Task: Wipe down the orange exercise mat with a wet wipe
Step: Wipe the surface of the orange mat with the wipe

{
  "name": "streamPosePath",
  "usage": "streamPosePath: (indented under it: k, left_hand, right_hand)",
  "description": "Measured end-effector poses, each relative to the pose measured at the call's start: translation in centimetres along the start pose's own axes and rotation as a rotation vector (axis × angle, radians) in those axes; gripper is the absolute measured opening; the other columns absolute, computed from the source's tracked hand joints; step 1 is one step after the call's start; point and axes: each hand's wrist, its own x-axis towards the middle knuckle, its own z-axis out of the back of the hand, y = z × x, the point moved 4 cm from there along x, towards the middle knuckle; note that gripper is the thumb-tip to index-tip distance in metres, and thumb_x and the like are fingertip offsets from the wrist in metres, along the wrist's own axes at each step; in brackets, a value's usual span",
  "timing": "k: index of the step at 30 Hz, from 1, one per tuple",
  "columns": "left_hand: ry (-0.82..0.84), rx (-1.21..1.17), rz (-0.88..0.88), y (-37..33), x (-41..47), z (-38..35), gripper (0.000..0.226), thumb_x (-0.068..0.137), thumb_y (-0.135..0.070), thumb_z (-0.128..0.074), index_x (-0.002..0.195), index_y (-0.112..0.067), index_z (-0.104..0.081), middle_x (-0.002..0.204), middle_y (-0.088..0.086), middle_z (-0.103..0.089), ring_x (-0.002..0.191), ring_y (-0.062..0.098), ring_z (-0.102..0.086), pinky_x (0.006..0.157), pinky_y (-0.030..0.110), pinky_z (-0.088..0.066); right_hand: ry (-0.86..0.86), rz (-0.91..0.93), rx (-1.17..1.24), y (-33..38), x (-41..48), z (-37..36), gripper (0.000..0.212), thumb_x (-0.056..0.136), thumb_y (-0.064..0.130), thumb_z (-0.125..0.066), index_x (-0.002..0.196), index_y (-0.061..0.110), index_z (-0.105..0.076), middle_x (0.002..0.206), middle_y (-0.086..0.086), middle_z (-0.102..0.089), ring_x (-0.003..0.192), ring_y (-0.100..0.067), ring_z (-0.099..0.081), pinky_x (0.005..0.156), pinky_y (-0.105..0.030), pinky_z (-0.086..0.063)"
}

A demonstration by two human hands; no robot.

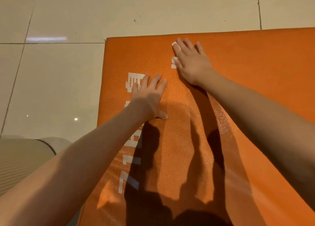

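One grey ribbed roll (25, 157) sits at bottom left on the tiled floor (59, 81), just beside the near left edge of the orange mat (247, 72). The mat lies flat on the tiles, far left corner in view, running off frame right and bottom. A white print (133, 140) runs along its left side.

Left hand (148, 98): flat on the mat, palm down, fingers straight and spread, fingertips over the top of the print, grasping nothing.

Right hand (192, 64): further out, near the far edge, also palm down with straight fingers, pressing the wet wipe (174, 44) onto the mat. Only a white scrap of it shows by the index finger. The white near the thumb could be wipe or print, can't tell. A glossy speckled patch shows on the mat beside the right forearm.
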Motion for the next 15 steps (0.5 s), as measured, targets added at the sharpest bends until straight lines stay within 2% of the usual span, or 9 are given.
streamPosePath:
  k: [1, 4, 5, 9, 10, 13, 15]
  left_hand:
    - [0.000, -0.002, -0.001, 0.0, 0.0, 0.0, 0.122, 0.070, -0.060, -0.076, 0.156, -0.023, 0.002, 0.163, -0.003, 0.010, 0.149, 0.029, 0.008, 0.119, 0.056, -0.009]
    - [0.002, -0.010, -0.001, 0.0, 0.0, 0.1, 0.122, 0.071, -0.059, -0.076, 0.156, -0.023, 0.003, 0.163, -0.003, 0.010, 0.150, 0.029, 0.008, 0.120, 0.055, -0.008]
    - [0.000, -0.008, 0.000, 0.0, 0.0, 0.1, 0.122, 0.071, -0.059, -0.076, 0.156, -0.023, 0.002, 0.163, -0.003, 0.010, 0.150, 0.029, 0.008, 0.120, 0.055, -0.009]
    - [-0.003, 0.006, 0.001, 0.0, -0.1, 0.1, 0.121, 0.071, -0.060, -0.076, 0.156, -0.024, 0.002, 0.163, -0.003, 0.010, 0.150, 0.029, 0.008, 0.120, 0.054, -0.009]
    - [-0.001, 0.005, 0.002, 0.0, -0.1, 0.1, 0.121, 0.071, -0.060, -0.076, 0.156, -0.024, 0.002, 0.163, -0.003, 0.010, 0.150, 0.028, 0.008, 0.120, 0.054, -0.008]
    - [0.005, -0.004, 0.001, -0.1, -0.1, 0.2, 0.121, 0.071, -0.059, -0.076, 0.156, -0.024, 0.003, 0.163, -0.004, 0.011, 0.150, 0.028, 0.009, 0.120, 0.053, -0.008]
    - [0.002, -0.006, 0.004, -0.1, 0.0, 0.3, 0.121, 0.071, -0.059, -0.076, 0.156, -0.024, 0.003, 0.163, -0.004, 0.010, 0.150, 0.028, 0.009, 0.120, 0.053, -0.008]
  right_hand:
    - [-0.016, -0.060, -0.008, -1.1, 0.4, 0.3, 0.056, 0.107, 0.036, -0.015, 0.157, 0.013, -0.005, 0.165, -0.005, 0.002, 0.151, -0.022, 0.004, 0.120, -0.044, 0.006]
    - [-0.011, -0.397, 0.034, -3.7, 1.0, 1.0, 0.055, 0.107, 0.032, -0.013, 0.157, 0.011, -0.001, 0.164, -0.007, 0.008, 0.151, -0.024, 0.008, 0.120, -0.045, 0.006]
    - [-0.012, -0.424, 0.040, -3.1, 0.9, 1.1, 0.055, 0.107, 0.030, -0.013, 0.156, 0.009, 0.000, 0.164, -0.008, 0.009, 0.151, -0.024, 0.008, 0.120, -0.045, 0.006]
    - [-0.040, -0.139, -0.017, -1.1, -0.1, 0.1, 0.056, 0.107, 0.031, -0.017, 0.156, 0.010, -0.003, 0.164, -0.006, 0.004, 0.151, -0.023, 0.004, 0.120, -0.044, 0.004]
    - [-0.046, -0.148, -0.022, -2.2, -0.1, 0.4, 0.055, 0.107, 0.032, -0.017, 0.156, 0.011, -0.004, 0.164, -0.005, 0.002, 0.151, -0.023, 0.004, 0.120, -0.044, 0.004]
    - [-0.057, -0.388, 0.043, -5.4, 0.3, 1.0, 0.055, 0.107, 0.031, -0.015, 0.156, 0.009, -0.004, 0.164, -0.008, 0.003, 0.151, -0.024, 0.005, 0.121, -0.044, 0.004]
    - [-0.081, -0.391, 0.119, -4.2, 0.1, 0.9, 0.055, 0.107, 0.029, -0.015, 0.156, 0.007, -0.004, 0.164, -0.010, 0.003, 0.151, -0.024, 0.004, 0.121, -0.041, 0.003]
